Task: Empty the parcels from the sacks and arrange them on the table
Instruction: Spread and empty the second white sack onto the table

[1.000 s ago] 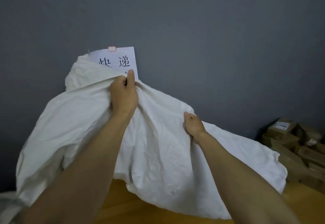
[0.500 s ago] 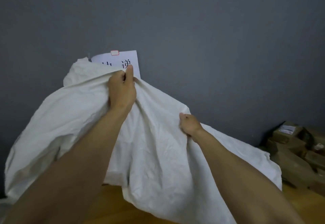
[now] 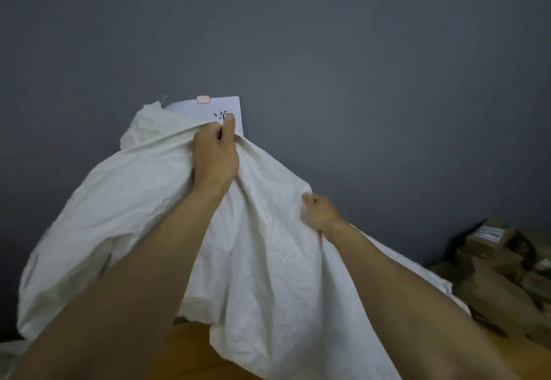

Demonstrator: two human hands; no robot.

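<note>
White sack [image 3: 125, 218] bunched in raised left hand [image 3: 215, 156] and lower right hand [image 3: 320, 212], both arms outstretched.

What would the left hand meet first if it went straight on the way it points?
Likely the paper sign on the grey wall: the left hand, gripping the sack, points its thumb at it. Depth is unclear.

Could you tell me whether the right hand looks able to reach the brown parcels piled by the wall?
Probably yes, but not right away: the right hand grips the white sack, so it must let go first. Nothing stands between it and the parcels to its right.
</note>
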